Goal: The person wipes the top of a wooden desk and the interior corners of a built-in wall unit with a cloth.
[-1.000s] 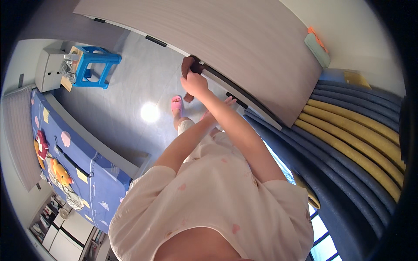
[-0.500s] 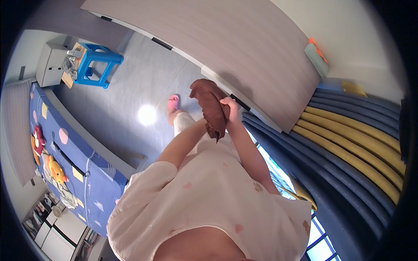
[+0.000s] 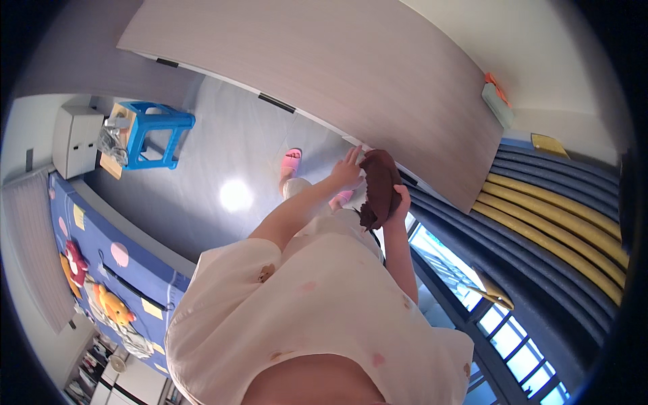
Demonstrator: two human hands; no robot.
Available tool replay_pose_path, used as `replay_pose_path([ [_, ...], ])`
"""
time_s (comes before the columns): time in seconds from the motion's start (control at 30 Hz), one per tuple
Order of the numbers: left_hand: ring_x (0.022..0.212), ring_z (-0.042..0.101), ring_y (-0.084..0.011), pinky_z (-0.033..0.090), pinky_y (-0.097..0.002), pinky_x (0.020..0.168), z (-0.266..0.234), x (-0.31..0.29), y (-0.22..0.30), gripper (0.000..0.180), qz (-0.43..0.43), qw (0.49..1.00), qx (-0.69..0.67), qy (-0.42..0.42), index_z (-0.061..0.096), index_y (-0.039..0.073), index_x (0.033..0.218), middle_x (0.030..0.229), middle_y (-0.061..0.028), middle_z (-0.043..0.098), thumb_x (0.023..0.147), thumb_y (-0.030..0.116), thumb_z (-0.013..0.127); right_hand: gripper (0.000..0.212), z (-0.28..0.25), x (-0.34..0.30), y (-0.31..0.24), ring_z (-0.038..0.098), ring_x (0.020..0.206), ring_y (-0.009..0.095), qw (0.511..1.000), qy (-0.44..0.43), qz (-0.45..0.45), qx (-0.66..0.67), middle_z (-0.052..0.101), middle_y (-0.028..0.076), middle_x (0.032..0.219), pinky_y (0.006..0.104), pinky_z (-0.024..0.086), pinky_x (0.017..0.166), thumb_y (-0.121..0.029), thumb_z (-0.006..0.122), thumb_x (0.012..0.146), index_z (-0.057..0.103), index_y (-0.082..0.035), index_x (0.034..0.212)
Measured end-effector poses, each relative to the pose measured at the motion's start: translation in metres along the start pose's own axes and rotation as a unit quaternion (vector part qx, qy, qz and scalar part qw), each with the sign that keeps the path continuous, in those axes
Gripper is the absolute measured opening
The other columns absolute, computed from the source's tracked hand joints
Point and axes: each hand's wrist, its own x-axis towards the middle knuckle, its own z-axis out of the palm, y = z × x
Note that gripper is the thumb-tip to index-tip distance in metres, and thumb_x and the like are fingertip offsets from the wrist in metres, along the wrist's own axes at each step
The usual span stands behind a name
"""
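A brown cloth piece (image 3: pixel 383 187) with a ragged or frilled left edge hangs bunched in front of my body; what kind of article it is, I cannot tell. My right hand (image 3: pixel 401 204) grips it from its right side, fingers partly behind the fabric. Just left of the cloth is my left hand (image 3: pixel 347 169), its fingers stretched out toward the upper edge. Whether those fingertips touch the fabric is hard to make out.
Ahead runs a wood-toned cabinet front (image 3: pixel 290 61). Blue and yellow curtains (image 3: pixel 540 209) hang at the right beside a window (image 3: pixel 445 263). A blue stool (image 3: pixel 158 135) stands far left. The bed (image 3: pixel 145 270) with plush toys lies left. Pink slippers (image 3: pixel 290 164) are on my feet.
My left hand has come out from behind the cloth to its left side. The cloth, held by my right hand, has shifted right and nearer in the picture. The view has turned slightly.
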Motion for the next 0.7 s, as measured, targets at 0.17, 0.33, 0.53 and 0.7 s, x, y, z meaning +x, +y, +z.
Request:
replay_pose_path([
  [0.17,0.097,0.040,-0.0261,0.034,-0.0371,0.077,-0.008,0.014,-0.027,0.049,-0.059,0.975,-0.186,-0.107,0.034,0.005,0.109,0.116,-0.0174,0.025,0.065,0.023,0.047,0.047,0.008,0.000,0.018,0.051,0.071,0.026,0.999,0.011,-0.037,-0.004,0.048,0.016,0.088,0.0348,0.044,0.061,-0.024,0.041,0.062,0.035,0.001,0.102],
  [0.33,0.082,0.048,-0.0258,0.035,-0.0378,0.073,-0.025,0.010,-0.130,0.046,-0.226,0.820,-0.525,0.042,0.031,0.007,0.107,0.098,-0.0157,0.043,0.069,0.032,0.039,0.045,0.032,-0.001,0.038,0.050,0.072,0.025,0.997,0.026,-0.066,0.039,0.048,0.016,0.088,0.0340,0.043,0.062,-0.023,0.040,0.063,0.036,0.001,0.101],
  [0.53,0.084,0.047,-0.0252,0.036,-0.0356,0.070,-0.079,-0.002,-0.177,0.036,-0.372,0.618,-0.671,0.169,0.034,0.008,0.100,0.099,-0.0082,0.043,0.074,0.032,0.035,0.044,0.028,0.008,0.063,0.049,0.072,0.025,0.988,0.097,-0.101,0.064,0.048,0.015,0.086,0.0338,0.042,0.062,-0.023,0.038,0.063,0.036,0.002,0.100],
  [0.7,0.086,0.046,-0.0246,0.037,-0.0365,0.070,-0.081,-0.002,-0.195,0.031,-0.273,0.562,-0.774,0.102,0.033,0.008,0.102,0.102,-0.0060,0.040,0.074,0.021,0.035,0.043,0.036,-0.002,0.067,0.049,0.072,0.026,0.983,0.115,-0.101,0.101,0.048,0.015,0.085,0.0357,0.041,0.064,-0.023,0.038,0.063,0.037,0.002,0.099],
])
